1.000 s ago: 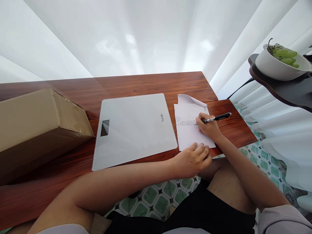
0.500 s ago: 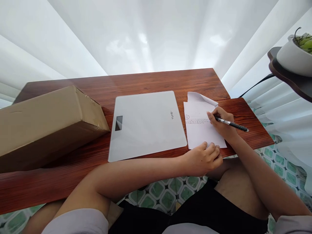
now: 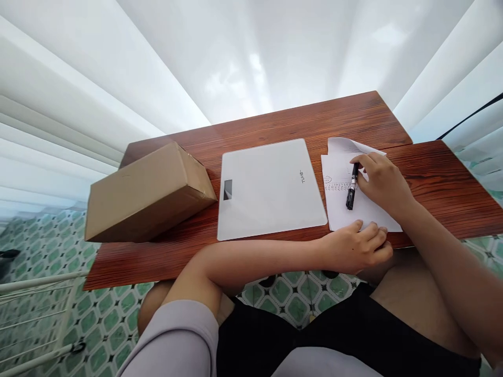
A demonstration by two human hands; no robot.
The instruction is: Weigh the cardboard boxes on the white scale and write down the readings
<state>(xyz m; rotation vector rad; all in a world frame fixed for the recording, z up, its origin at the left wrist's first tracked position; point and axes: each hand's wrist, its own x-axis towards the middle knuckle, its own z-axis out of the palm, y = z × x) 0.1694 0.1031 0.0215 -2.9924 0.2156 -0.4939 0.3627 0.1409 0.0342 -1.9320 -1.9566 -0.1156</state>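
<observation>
**A:** What's the biggest thing there?

**B:** The wooden table (image 3: 432, 178), reddish-brown, running across the view. At about nine o'clock from its middle sits a cardboard box (image 3: 147, 191), turned at an angle, its long axis running from eight to two o'clock. Just beside it, at the centre, a flat white scale (image 3: 271, 188) lies with its small dark display window toward the box.

**A:** And to the right of the scale?

**B:** A sheet of paper (image 3: 338, 209), just beside the scale's three o'clock edge, with its far corner curled up. There are lines of small print or writing across it, too small to read.

**A:** Where's the pen?

**B:** The black pen (image 3: 351, 189) lies over the paper, near its middle. Its long axis runs almost straight along the twelve-to-six line. One end sits at the fingers at twelve o'clock; the other points toward six, at the person. I can't be sure which end is the tip, since the pen is small here.

**A:** The hands?

**B:** The right hand (image 3: 383, 180) is curled over the paper at three o'clock from the pen, fingers pinching the pen's upper end. The left hand (image 3: 356, 247) rests at the near edge of the table, at six o'clock from the pen, loosely curled, its fingertips pressing the paper's near edge and gripping nothing.
</observation>
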